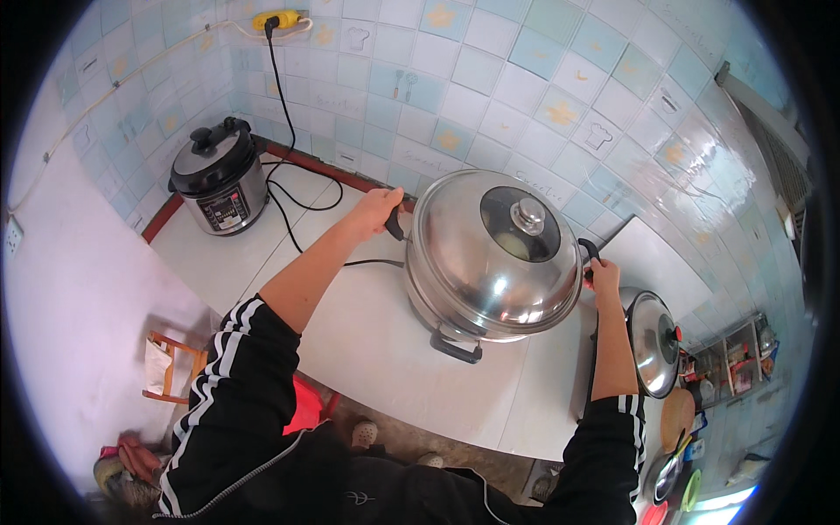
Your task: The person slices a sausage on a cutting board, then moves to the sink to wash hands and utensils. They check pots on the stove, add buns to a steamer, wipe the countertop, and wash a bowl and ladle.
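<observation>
In front of me stands a large stainless steel pot (433, 289) under a domed steel lid (453, 243) with a dark glass window and a metal knob (528, 215). My left hand (377, 213) is closed around a black side handle (394, 224). On the opposite side my right hand (602, 279) grips a second black handle (588, 249). Another black handle (456, 348) sticks out lower down at the front, with no hand on it. Something pale shows faintly through the glass window. What the pot rests on is mostly hidden beneath it.
An electric pressure cooker (220, 180) stands at the counter's left corner. A black cord (282, 98) hangs from a yellow socket (275, 20) and loops across the white counter (394, 315). Right of my right forearm sits another lidded pan (653, 344). A tiled wall (407, 85) rises behind.
</observation>
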The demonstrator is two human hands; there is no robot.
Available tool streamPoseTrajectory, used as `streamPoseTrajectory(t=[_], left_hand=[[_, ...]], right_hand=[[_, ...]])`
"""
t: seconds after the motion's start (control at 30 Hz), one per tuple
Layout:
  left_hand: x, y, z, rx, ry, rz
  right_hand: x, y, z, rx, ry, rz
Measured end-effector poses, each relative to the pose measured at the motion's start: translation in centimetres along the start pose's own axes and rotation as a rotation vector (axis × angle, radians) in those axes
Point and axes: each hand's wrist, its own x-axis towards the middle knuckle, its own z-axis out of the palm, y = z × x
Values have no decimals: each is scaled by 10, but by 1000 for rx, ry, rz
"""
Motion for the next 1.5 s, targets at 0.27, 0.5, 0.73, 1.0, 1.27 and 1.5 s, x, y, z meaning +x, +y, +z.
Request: streamPoseTrajectory(t=[0.27, 0.5, 0.73, 1.0, 1.27, 1.5], left_hand=[[8, -16, 6, -45, 42, -18], [8, -19, 3, -92, 41, -20], [8, -15, -1, -32, 31, -24], [4, -52, -11, -165, 408, 117], [-98, -223, 1, -239, 410, -178], [-202, -236, 149, -67, 140, -247]], right_hand=[[10, 22, 13, -11, -4, 14], [12, 23, 17, -5, -58, -32], [-1, 14, 20, 44, -92, 57], [-89, 19, 4, 346, 85, 45], [-290, 142, -18, 623, 53, 554], [-430, 184, -83, 804, 329, 522]])
